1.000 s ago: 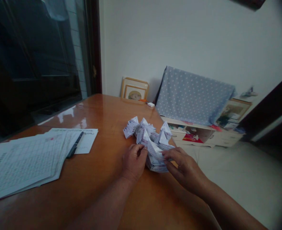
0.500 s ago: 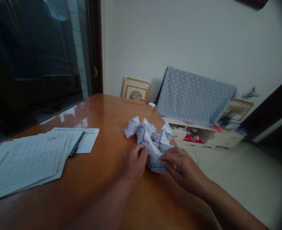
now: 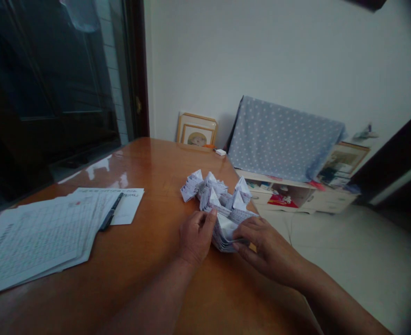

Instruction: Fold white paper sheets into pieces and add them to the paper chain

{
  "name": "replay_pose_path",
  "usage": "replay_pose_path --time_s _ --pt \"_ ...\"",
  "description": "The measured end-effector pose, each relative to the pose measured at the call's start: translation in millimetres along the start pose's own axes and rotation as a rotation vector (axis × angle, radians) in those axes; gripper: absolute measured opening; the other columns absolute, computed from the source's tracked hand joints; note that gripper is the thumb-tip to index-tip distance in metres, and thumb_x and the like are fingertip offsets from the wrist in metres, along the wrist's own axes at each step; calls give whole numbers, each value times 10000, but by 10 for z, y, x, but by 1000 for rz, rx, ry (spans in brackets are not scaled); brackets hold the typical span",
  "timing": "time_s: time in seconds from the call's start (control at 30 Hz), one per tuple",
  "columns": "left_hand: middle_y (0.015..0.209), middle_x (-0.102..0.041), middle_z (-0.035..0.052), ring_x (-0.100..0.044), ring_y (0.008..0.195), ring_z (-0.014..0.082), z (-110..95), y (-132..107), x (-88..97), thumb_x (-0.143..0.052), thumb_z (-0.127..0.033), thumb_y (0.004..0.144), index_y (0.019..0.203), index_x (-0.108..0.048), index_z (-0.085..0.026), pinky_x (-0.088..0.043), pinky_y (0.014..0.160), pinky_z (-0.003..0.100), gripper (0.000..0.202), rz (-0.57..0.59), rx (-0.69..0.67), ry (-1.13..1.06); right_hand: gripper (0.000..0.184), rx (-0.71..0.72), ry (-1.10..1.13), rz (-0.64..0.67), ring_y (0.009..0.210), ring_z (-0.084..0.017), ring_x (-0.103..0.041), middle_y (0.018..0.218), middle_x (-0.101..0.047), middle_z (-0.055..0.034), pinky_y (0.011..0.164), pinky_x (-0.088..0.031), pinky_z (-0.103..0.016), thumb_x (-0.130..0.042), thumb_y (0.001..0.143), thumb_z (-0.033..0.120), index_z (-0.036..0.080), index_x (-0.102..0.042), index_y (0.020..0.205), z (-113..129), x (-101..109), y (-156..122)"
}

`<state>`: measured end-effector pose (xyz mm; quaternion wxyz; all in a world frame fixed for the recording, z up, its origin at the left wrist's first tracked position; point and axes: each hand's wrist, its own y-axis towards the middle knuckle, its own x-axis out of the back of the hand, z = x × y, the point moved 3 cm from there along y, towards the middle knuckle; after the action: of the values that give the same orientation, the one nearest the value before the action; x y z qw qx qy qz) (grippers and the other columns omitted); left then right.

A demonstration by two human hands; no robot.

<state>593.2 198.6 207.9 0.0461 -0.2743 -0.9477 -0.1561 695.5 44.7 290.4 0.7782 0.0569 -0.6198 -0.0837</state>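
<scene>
On the wooden table (image 3: 163, 177) stands a group of folded paper pieces (image 3: 212, 188), white with printed marks, with pointed tops and stacked layers. My left hand (image 3: 195, 236) pinches the left side of the nearest folded paper stack (image 3: 223, 231), thumb and forefinger together. At that stack's right side, my right hand (image 3: 263, 244) has its fingers closed over the paper edge, thumb beneath. The stack's layered edges show between my hands. Part of its right end is hidden behind my right fingers.
Printed sheets (image 3: 45, 232) lie at the left with a dark pen (image 3: 111, 211) on them. A small white box (image 3: 221, 152) sits at the table's far edge, near a framed picture (image 3: 196, 130). Beyond the right edge is a low white cabinet (image 3: 326, 200) under a dotted grey cloth (image 3: 282, 139).
The pointed flap of the nearest folded paper stack, upright before, is now lowered. My right fingers have shifted slightly over its edge; my left hand stays nearly in place.
</scene>
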Motion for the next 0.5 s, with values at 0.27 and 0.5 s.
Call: replay_pose_path --time_s 0.27,0.5 --pt "715 -606 2 -543 731 165 -16 11 14 -478 -412 884 718 -612 -189 -392 649 232 308 -11 26 -43 311 6 2 -86 1044 -255 -556 1221 -649 -60 892 -435 -429 -515 967 324 280 -571 1270 -2 -54 26" --pt "664 -595 7 -544 697 172 -42 -13 6 -475 -440 887 692 -618 -181 -390 624 234 354 2 49 -63 265 7 -72 -21 937 -242 -563 1052 -714 -31 852 -398 -417 -488 978 303 297 -618 1208 20 -65 15"
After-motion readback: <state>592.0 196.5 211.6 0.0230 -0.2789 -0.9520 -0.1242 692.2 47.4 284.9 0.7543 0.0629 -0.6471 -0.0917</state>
